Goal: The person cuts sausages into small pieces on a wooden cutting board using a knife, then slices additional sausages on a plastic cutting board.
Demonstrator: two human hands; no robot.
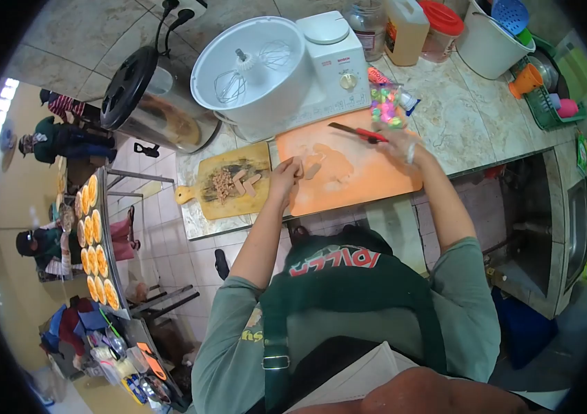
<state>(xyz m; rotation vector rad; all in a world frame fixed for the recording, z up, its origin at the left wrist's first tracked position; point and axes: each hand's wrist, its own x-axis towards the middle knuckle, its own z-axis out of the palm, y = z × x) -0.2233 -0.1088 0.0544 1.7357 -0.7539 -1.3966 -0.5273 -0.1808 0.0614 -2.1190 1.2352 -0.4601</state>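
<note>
Right hand (395, 143) clamping its fingers round a red-handled knife (361, 132), left hand (284, 181) bending its fingers beside pale slices (313, 170) on an orange board (383, 176), their grip hard to tell, mixer (335, 69) reading "BOSCH" standing beyond.

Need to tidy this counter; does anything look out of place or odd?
Possibly the multicoloured bundle at the far edge of the orange cutting board: I can't identify it, but bright colours look odd near sliced food.
</note>
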